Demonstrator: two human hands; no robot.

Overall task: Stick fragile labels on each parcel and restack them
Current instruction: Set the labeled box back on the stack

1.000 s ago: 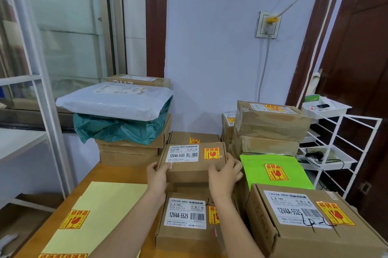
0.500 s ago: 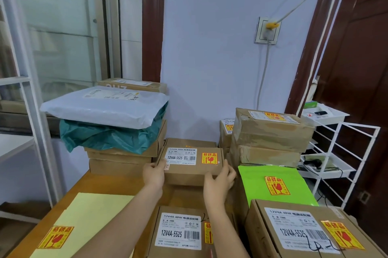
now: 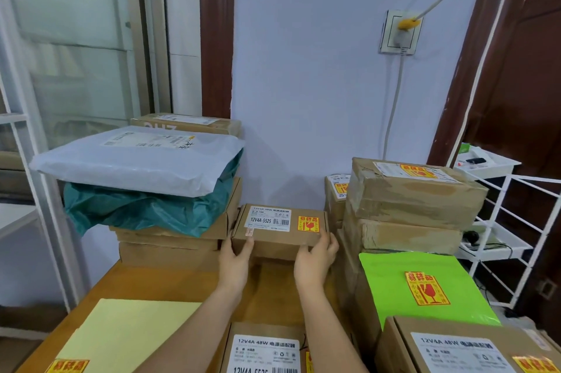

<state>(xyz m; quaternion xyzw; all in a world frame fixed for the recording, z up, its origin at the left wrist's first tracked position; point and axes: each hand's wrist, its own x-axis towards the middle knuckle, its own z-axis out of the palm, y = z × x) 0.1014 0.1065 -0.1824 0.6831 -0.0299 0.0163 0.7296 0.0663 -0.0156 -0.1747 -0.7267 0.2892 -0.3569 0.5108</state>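
Observation:
A small cardboard parcel point(image 3: 280, 231) with a white shipping label and a red-and-yellow fragile sticker point(image 3: 308, 224) sits at the far middle of the wooden table point(image 3: 170, 284), near the wall. My left hand point(image 3: 235, 260) grips its front left corner, thumb on top. My right hand point(image 3: 317, 257) grips its front right corner. A yellow backing sheet point(image 3: 127, 333) with fragile stickers point(image 3: 66, 366) lies at the near left. Another parcel point(image 3: 264, 348) of the same kind lies just below my arms.
To the left stands a stack of boxes point(image 3: 170, 239) topped by a teal bag point(image 3: 145, 208) and a white mailer point(image 3: 136, 160). On the right are taped brown parcels point(image 3: 413, 196), a green mailer point(image 3: 425, 284), a labelled box point(image 3: 455, 348) and a white wire rack point(image 3: 516, 220).
Both hands have pushed the small parcel farther back toward the wall, between the left and right stacks. The view has tilted up a little.

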